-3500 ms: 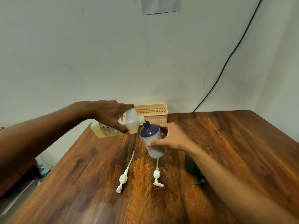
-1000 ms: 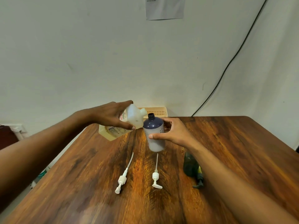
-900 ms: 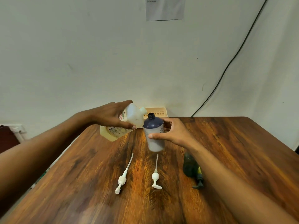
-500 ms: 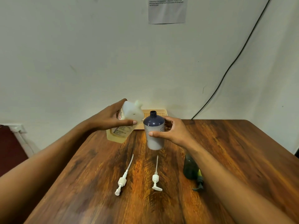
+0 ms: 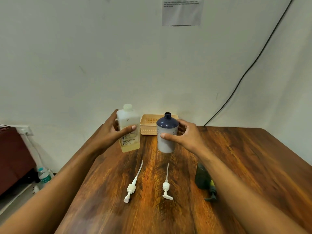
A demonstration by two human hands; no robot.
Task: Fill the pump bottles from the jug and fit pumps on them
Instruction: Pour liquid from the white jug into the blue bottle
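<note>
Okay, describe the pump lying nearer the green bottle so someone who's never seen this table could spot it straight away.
On the wooden table, look near the front, just left of the dark green bottle lying under the right forearm. Two white pumps lie there side by side; it is the right-hand pump. Its spout is bent sideways, while the left pump lies straight and slanted.

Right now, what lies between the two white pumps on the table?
Nothing: in the head view, only bare table separates the left pump from the right pump.

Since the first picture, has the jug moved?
Yes. The jug in the left hand was tipped toward the blue bottle; now it stands upright, clear of the neck, left of the basket.
</note>
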